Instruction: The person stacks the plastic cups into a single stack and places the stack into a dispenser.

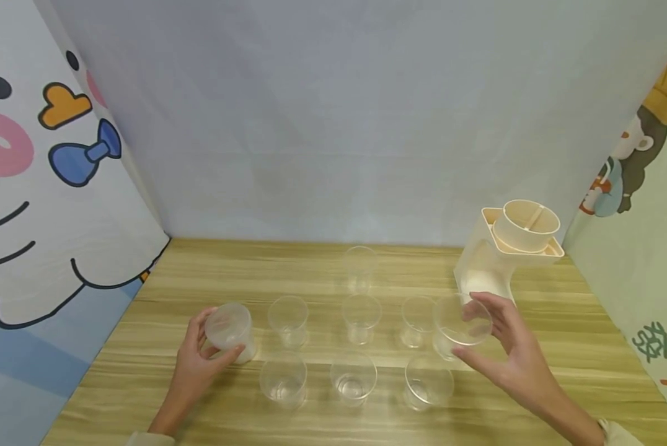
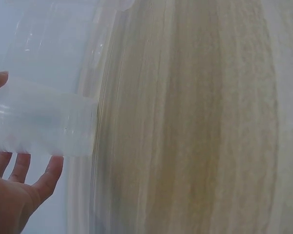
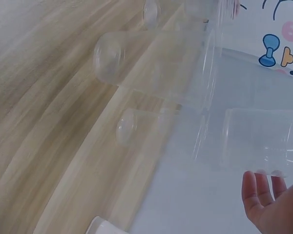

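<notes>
My left hand grips a cloudy stack of nested plastic cups at the left, thumb on the near side and fingers round the far side. In the left wrist view the stack stands with its base at the tabletop. A single clear plastic cup is pinched between thumb and fingers of my right hand. In the right wrist view this cup is raised off the table. Between my hands, several clear cups stand upright in rows, among them a middle front cup and a right front cup.
A cream plastic stand with a round cup-like top is at the back right, just beyond my right hand. One clear cup stands farther back than the others. A pale cloth backdrop rises behind the wooden table.
</notes>
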Demonstrator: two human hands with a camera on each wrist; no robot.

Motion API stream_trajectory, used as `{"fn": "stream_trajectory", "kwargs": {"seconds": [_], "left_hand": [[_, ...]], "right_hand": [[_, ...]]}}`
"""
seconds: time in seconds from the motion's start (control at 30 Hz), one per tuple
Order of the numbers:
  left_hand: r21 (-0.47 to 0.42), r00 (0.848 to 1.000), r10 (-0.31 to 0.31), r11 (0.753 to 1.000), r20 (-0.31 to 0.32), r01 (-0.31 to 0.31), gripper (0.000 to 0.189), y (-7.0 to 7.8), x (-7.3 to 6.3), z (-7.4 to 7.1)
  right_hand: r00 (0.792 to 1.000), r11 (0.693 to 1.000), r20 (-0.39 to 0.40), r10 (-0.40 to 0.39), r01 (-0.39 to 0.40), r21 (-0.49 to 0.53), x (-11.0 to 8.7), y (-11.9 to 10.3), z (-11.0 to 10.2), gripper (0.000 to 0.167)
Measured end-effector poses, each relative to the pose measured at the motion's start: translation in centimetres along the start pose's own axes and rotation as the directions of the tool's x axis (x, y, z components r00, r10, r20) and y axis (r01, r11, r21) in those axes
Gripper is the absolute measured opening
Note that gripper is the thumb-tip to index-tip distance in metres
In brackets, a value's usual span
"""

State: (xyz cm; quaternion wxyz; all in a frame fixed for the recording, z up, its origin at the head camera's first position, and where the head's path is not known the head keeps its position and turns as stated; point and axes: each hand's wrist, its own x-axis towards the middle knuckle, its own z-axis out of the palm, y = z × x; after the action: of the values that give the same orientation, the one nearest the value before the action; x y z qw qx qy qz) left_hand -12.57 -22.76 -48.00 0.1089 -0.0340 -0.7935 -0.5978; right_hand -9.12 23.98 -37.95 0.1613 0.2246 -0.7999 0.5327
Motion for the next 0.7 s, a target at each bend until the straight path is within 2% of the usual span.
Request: {"fn": "stream_trajectory", "kwargs": {"seconds": [0.23,0.7], "left_hand": [[0.015,1.000,-0.010,1.000,0.017,0.010,0.080,0.0,0.1,-0.1],[0.013,0.999,-0.013,1.000,0.036,0.012,0.080,-0.1,0.1,-0.3]], "right_hand": [[0.998,1.000,0.055,0.020,-0.020,-0.005,1.0,-0.7,0.7,0.079],[0.990,1.000,0.140,-0.005,0.007,-0.018,3.5,-1.8,2.2,0.077]]}}
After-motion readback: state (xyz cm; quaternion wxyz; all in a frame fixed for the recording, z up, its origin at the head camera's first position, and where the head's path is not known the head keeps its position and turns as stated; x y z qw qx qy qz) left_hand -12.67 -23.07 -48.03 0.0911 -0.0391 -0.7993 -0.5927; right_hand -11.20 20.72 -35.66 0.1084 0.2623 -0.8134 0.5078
